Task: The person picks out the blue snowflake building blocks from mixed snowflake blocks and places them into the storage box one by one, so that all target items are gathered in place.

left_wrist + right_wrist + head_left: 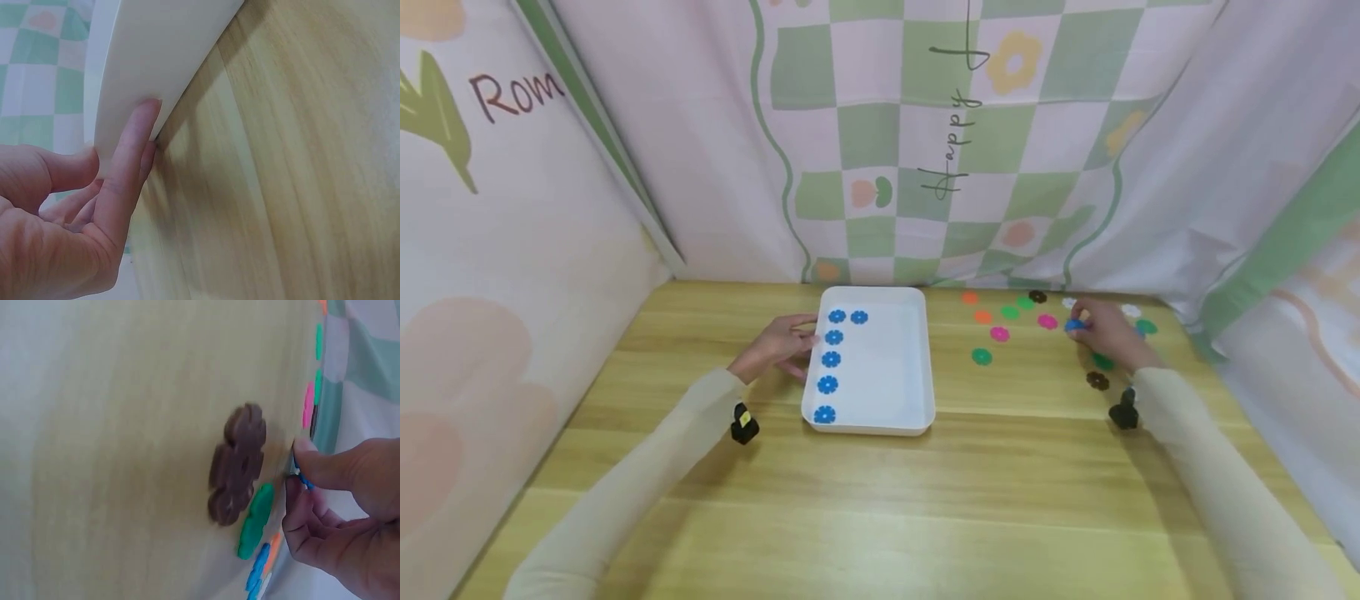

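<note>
A shallow white tray (880, 375) lies on the table. My left hand (781, 343) holds it at its left side, with the thumb at the rim and a finger against the outer wall (169, 50). Inside the tray, blue flower-shaped discs (831, 359) form a column along the left edge, with one more blue disc (859, 317) beside the top one. Over the scattered discs on the right, my right hand (1108, 332) pinches a blue flower-shaped disc (1075, 325) between thumb and fingers. A brown disc (239, 464) and a green disc (255, 522) lie near that hand.
Loose discs lie right of the tray: orange (982, 317), pink (999, 334), green (981, 357), white (1131, 311) and others. A checked curtain (925, 142) hangs along the table's back edge, and cloth walls stand at both sides.
</note>
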{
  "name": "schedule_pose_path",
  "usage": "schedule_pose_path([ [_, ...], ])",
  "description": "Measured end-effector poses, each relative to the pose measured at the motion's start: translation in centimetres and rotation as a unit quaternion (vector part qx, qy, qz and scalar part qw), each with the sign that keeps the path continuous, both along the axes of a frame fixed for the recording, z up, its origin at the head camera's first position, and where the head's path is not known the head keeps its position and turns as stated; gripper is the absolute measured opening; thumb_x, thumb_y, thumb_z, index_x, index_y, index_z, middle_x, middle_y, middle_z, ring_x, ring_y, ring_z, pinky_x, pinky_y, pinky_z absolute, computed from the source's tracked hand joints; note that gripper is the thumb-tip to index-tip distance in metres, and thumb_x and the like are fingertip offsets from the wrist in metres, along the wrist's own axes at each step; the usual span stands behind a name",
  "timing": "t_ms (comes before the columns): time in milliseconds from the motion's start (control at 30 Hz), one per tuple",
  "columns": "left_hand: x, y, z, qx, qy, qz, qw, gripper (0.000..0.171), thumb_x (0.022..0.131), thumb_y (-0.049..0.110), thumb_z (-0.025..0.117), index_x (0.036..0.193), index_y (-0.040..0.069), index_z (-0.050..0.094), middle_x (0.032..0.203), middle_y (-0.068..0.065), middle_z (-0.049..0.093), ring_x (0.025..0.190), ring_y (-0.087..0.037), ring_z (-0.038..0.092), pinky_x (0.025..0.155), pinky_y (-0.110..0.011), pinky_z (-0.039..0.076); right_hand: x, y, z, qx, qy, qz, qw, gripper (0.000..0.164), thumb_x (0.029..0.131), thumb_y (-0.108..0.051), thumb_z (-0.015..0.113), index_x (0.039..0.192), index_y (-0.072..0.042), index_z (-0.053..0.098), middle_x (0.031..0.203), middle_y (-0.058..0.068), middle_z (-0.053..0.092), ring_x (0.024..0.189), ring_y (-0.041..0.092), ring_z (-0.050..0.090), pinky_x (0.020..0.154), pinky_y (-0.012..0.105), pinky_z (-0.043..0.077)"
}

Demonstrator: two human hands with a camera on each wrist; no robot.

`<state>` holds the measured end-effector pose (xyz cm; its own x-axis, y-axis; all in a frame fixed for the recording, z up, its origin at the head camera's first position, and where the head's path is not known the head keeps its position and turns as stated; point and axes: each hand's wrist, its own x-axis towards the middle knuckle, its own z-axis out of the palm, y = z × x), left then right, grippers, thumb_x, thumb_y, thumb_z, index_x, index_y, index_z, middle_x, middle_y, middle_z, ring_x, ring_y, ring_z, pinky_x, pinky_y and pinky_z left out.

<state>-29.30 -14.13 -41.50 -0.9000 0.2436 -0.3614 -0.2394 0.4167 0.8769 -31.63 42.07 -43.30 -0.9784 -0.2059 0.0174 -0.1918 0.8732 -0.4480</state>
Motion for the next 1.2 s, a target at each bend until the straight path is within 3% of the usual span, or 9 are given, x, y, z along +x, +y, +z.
schedule_pose_path([
  [267,0.0,0.1,-0.2,0.010,0.006,-0.002,0.9999,0.059,0.110,0.013,0.054,0.165,0.011,0.032,0.158,-0.027,0.047,0.133,-0.044,0.059,0.078,-0.042,0.069,-0.1,-0.3,0.1,0.019,0.003,-0.003,1.000,0.025,0.101,-0.006,0.068,0.115,0.008,0.053,0.096,0.028,0.066,0.085,0.037,0.066,0.066,0.045,0.059],
  [567,0.1,0.3,0.0,0.010,0.008,-0.002,0.9999,0.059,0.110,0.012,0.055,0.165,0.010,0.032,0.156,-0.029,0.048,0.133,-0.044,0.059,0.078,-0.043,0.069,0.7,-1.2,0.8,0.007,0.013,0.014,1.000,0.016,0.100,-0.001,0.067,0.111,0.005,0.056,0.088,0.023,0.069,0.075,0.029,0.067,0.060,0.037,0.058],
  [700,0.2,0.2,-0.1,0.004,0.011,-0.001,0.9999,0.059,0.110,0.010,0.054,0.165,0.009,0.032,0.157,-0.029,0.046,0.134,-0.045,0.057,0.077,-0.042,0.069,1.1,-2.5,1.2,-0.020,0.012,0.003,1.000,0.012,0.101,0.000,0.063,0.111,0.006,0.061,0.095,0.027,0.072,0.082,0.034,0.071,0.060,0.033,0.060],
  [800,0.2,0.1,-0.1,0.002,0.012,0.003,0.9999,0.059,0.109,0.009,0.053,0.164,0.009,0.032,0.158,-0.029,0.045,0.136,-0.046,0.056,0.075,-0.041,0.069,1.3,-3.6,1.9,-0.037,0.009,-0.005,0.999,0.019,0.103,-0.003,0.061,0.117,0.008,0.064,0.105,0.031,0.071,0.090,0.038,0.071,0.066,0.033,0.063],
  [1000,0.3,0.1,-0.1,0.002,0.011,0.005,0.9999,0.058,0.110,0.011,0.053,0.164,0.010,0.033,0.160,-0.027,0.044,0.136,-0.044,0.056,0.075,-0.039,0.069,1.7,-6.0,3.5,-0.123,-0.026,-0.002,0.992,0.029,0.105,-0.006,0.060,0.129,0.011,0.063,0.112,0.031,0.070,0.089,0.031,0.076,0.077,0.039,0.068],
  [1200,0.3,0.3,0.3,0.012,-0.001,0.010,0.9999,0.059,0.109,0.010,0.056,0.164,0.010,0.034,0.159,-0.026,0.047,0.134,-0.042,0.058,0.075,-0.037,0.069,1.8,-9.7,4.3,-0.246,-0.096,0.013,0.964,0.036,0.106,-0.007,0.059,0.135,0.014,0.059,0.117,0.028,0.072,0.090,0.016,0.076,0.089,0.038,0.067],
])
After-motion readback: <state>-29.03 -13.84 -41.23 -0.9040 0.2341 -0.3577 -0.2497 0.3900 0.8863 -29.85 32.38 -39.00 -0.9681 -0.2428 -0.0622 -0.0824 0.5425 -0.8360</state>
